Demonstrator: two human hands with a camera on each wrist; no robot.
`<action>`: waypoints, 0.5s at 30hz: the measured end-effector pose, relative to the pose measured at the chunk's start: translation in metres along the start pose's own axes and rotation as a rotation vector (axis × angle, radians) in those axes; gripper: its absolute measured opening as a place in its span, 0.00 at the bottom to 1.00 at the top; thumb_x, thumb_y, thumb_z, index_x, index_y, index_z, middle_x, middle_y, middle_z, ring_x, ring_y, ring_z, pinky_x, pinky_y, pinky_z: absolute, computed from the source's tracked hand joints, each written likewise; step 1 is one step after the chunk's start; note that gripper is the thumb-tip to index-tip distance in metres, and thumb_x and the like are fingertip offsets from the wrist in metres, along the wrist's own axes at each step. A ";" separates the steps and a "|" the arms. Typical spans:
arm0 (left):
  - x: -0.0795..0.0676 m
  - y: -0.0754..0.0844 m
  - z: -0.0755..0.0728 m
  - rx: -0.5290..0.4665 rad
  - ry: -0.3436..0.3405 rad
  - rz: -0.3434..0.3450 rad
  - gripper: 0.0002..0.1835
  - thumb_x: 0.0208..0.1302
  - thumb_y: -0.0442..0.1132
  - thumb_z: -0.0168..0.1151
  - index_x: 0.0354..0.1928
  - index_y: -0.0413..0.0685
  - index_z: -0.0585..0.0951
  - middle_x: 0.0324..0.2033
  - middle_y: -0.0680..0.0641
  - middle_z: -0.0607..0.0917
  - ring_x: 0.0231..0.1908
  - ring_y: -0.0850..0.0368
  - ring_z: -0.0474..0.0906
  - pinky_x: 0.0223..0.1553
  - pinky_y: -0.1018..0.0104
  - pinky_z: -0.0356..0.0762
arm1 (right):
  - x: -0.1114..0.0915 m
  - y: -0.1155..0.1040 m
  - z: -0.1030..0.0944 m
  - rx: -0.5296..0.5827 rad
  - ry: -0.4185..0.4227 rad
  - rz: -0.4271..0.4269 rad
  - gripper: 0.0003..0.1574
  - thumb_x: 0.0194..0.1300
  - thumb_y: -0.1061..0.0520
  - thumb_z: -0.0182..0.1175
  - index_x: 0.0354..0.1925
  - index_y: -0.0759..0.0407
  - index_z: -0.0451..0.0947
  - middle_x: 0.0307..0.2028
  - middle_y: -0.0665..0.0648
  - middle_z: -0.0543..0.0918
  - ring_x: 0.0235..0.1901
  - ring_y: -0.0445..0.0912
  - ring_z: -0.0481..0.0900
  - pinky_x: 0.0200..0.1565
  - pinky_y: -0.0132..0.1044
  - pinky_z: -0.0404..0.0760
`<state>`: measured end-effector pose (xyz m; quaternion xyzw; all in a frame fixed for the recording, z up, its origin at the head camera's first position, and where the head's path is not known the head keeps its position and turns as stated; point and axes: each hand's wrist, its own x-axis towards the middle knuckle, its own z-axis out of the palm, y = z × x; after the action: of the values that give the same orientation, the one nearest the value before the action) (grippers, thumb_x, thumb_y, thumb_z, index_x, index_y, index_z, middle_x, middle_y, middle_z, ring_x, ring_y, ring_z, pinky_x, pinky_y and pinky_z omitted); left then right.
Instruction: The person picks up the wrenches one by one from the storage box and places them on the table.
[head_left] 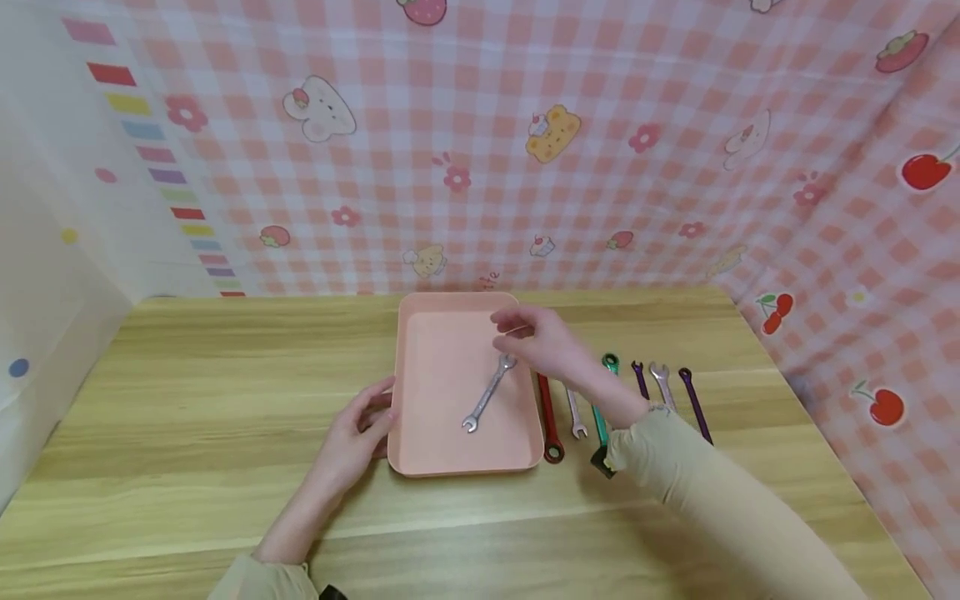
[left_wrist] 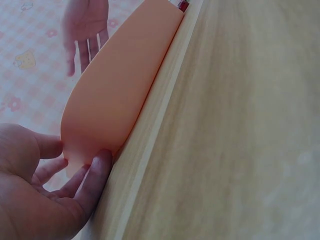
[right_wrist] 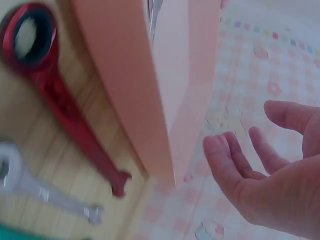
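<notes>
A pink rectangular tray [head_left: 442,454] lies on the table with a silver double open-end wrench [head_left: 489,396] slanting across its floor. My left hand [head_left: 352,437] rests at the tray's left side. In the left wrist view its fingertips [left_wrist: 103,157] touch the outer wall and the edge. Over the tray's upper right part hovers my right hand [head_left: 543,342], fingers loosely spread and holding nothing. It is just above the wrench's upper end. The right wrist view also shows these fingers [right_wrist: 220,152] apart from the tray wall.
Right of the tray lie a red ratcheting wrench [head_left: 549,417], a silver wrench [head_left: 576,412] and a green wrench [head_left: 611,362], partly under my right forearm. Farther right are a short purple wrench [head_left: 640,379], another silver wrench [head_left: 662,383] and a long purple wrench [head_left: 696,404]. Checkered cloth [head_left: 450,125] hangs behind.
</notes>
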<state>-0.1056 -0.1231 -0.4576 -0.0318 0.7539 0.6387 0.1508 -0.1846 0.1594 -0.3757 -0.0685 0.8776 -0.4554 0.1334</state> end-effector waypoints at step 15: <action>0.000 0.001 0.001 0.010 0.005 0.006 0.29 0.80 0.32 0.53 0.80 0.47 0.65 0.71 0.32 0.74 0.58 0.48 0.80 0.39 0.71 0.84 | 0.024 -0.007 0.047 -0.006 -0.087 0.174 0.21 0.73 0.57 0.64 0.60 0.64 0.81 0.55 0.66 0.86 0.42 0.48 0.84 0.40 0.28 0.78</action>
<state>-0.1054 -0.1223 -0.4566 -0.0305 0.7575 0.6353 0.1470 -0.1937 0.1132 -0.4002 -0.0120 0.8749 -0.4360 0.2105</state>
